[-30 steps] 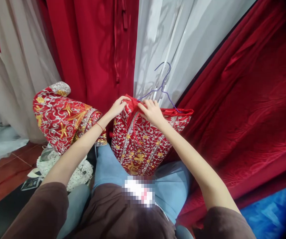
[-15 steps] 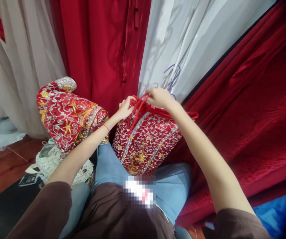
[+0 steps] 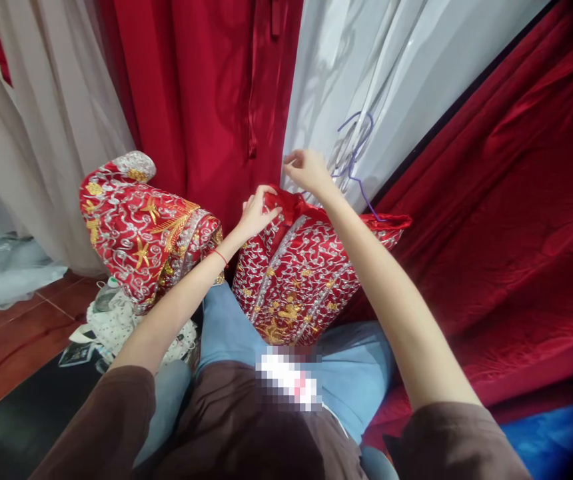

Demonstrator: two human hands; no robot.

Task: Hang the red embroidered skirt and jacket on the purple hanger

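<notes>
We press our left hand [image 3: 256, 215] flat on the red embroidered silk garment [image 3: 299, 280] while our right hand [image 3: 309, 170] pinches something too fine to identify; the collar should stay taut.

The right hand [image 3: 307, 170] has lifted off the red neckline of the embroidered garment [image 3: 299, 280] and now hovers above it, fingers pinched, close to the purple hanger [image 3: 354, 157], whose wire shows again below the hand. The left hand [image 3: 256, 213] has slid inward, its fingers pressing the collar where the right hand had been.
</notes>
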